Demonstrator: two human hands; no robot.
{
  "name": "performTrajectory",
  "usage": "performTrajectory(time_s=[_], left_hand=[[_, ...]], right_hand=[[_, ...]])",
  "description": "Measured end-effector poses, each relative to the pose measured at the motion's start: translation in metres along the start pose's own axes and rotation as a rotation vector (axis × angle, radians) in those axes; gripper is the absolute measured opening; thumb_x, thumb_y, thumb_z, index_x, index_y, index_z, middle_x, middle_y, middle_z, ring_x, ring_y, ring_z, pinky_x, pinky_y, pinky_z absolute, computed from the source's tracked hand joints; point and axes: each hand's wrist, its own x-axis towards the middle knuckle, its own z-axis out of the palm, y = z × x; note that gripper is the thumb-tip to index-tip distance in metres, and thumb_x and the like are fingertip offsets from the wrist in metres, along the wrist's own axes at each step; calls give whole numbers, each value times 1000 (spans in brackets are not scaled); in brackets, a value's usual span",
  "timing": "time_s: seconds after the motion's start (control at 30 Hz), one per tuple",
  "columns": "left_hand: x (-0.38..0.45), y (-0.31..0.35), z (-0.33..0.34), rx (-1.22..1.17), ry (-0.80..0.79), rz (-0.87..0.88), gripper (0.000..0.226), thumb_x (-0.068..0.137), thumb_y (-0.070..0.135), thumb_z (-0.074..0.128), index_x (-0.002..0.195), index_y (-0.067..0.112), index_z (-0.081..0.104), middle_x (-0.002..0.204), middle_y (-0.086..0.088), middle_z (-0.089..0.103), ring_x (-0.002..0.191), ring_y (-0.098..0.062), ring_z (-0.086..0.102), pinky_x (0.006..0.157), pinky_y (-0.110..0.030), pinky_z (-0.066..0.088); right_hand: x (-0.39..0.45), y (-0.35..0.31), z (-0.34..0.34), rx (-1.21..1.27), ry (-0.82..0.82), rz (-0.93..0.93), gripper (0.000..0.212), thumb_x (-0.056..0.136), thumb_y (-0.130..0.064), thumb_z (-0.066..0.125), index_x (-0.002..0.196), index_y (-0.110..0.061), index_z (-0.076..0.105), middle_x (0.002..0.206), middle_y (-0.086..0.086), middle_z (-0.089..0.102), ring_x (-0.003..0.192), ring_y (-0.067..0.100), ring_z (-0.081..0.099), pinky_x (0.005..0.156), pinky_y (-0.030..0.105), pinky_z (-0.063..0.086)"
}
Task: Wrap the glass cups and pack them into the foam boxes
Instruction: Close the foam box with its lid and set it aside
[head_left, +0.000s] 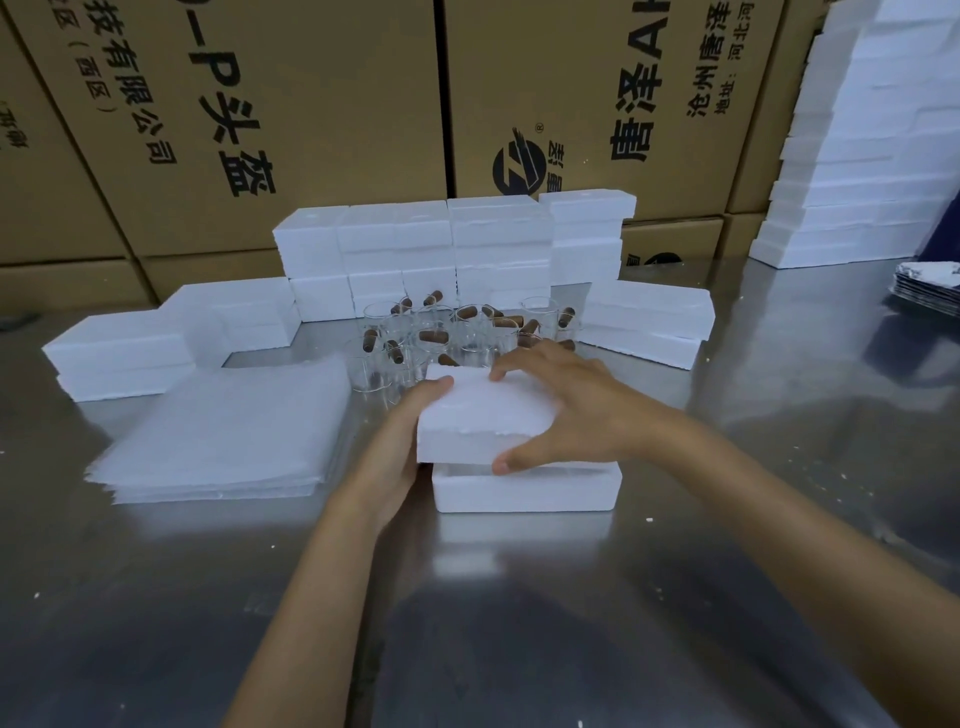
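A white foam lid (480, 418) hangs tilted just above the open foam box base (524, 491) on the steel table. My left hand (400, 447) grips the lid's left side, thumb on top. My right hand (566, 410) spreads over its right side, thumb under the front edge. Behind the lid stand several clear glass cups (415, 338) with brown wooden handles. A stack of translucent wrapping sheets (228, 436) lies to the left. What lies inside the base is hidden.
Closed foam boxes (415, 249) are stacked behind the cups, with more on the left (119, 353) and right (649, 317). A tall foam pile (872, 145) rises at the far right. Cardboard cartons (322, 104) wall the back. Silvery bags (930, 286) lie at the right edge.
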Motion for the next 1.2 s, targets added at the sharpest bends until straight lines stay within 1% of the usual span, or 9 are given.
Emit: performTrajectory(time_s=[0.23,0.37,0.53,0.67,0.8,0.93,1.03,1.13,1.2], left_hand=[[1,0,-3,21,-5,-13,52,80,46,71,122,14,70,122,-14,71,122,-35,61,115,-54,36],[0,3,-3,42,-4,-18,58,80,43,71,130,13,64,126,-16,69,125,-38,58,115,-57,35],[-3,6,0,58,-27,-39,58,80,42,71,130,14,63,125,-17,69,119,-33,64,111,-51,41],[-4,6,-2,54,-33,-50,53,87,39,69,133,14,61,128,-16,68,126,-35,59,115,-52,38],[-6,9,-5,8,-44,-81,58,78,41,75,129,16,65,124,-15,70,125,-35,60,112,-50,42],[-7,10,-2,68,-32,-65,60,77,43,73,129,16,64,124,-16,69,118,-33,64,110,-49,42],[-5,6,3,124,-28,-44,53,83,40,70,130,16,63,123,-14,71,120,-32,63,110,-49,43],[-3,3,5,156,-4,-12,40,93,35,67,128,18,63,121,-10,72,120,-30,64,108,-45,45],[-1,2,5,163,20,-14,43,91,38,68,129,18,62,120,-8,73,119,-28,65,107,-42,47]], right_hand=[[-2,0,2,-6,-9,17,79,56,-76,74,121,-58,33,131,-13,37,128,14,32,109,37,24],[-3,0,0,-26,4,-15,82,53,-79,71,123,-56,34,129,-13,39,123,11,34,103,32,23],[-6,0,4,-48,17,5,84,50,-85,66,122,-59,31,125,-16,38,124,13,35,109,38,25],[-9,-3,3,-103,45,-31,82,53,-81,67,123,-56,32,123,-13,38,114,7,32,99,29,21],[-12,-10,0,-124,110,-73,82,53,-80,66,123,-54,34,120,-14,37,106,2,27,96,28,21],[-15,-10,0,-122,94,-59,83,53,-80,67,123,-54,33,120,-14,37,108,4,29,95,29,21],[-15,-4,5,-175,65,-49,85,56,-76,71,126,-53,30,124,-13,35,107,4,26,96,28,18],[-13,2,8,-147,60,-38,83,56,-74,73,125,-54,31,124,-14,36,116,7,31,96,27,16],[-11,3,8,-122,54,-32,82,54,-75,72,124,-54,33,124,-15,37,119,8,33,96,27,16]])
